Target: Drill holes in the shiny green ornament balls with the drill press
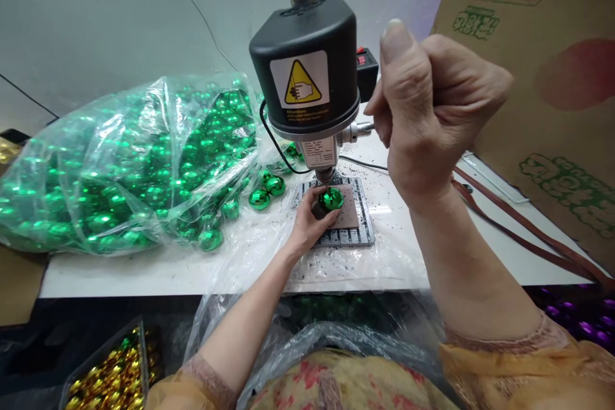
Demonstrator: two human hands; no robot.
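My left hand (311,221) grips a shiny green ball (331,198) between thumb and fingers, above a square pad (349,211) on the slotted metal base. Directly over the ball is the lower tip of a black drill press (307,70) with a yellow warning label. My right hand (427,109) is raised beside the machine, its fingers curled closed at the end of the metal lever (362,129). The part of the lever inside the fist is hidden. Two green balls (260,199) lie left of the base.
A clear plastic bag (120,166) full of green balls fills the left of the white table (144,278). A tall cardboard box (542,96) and brown straps (528,240) are at the right. Gold balls sit in a bin (110,371) lower left. Dark specks surround the base.
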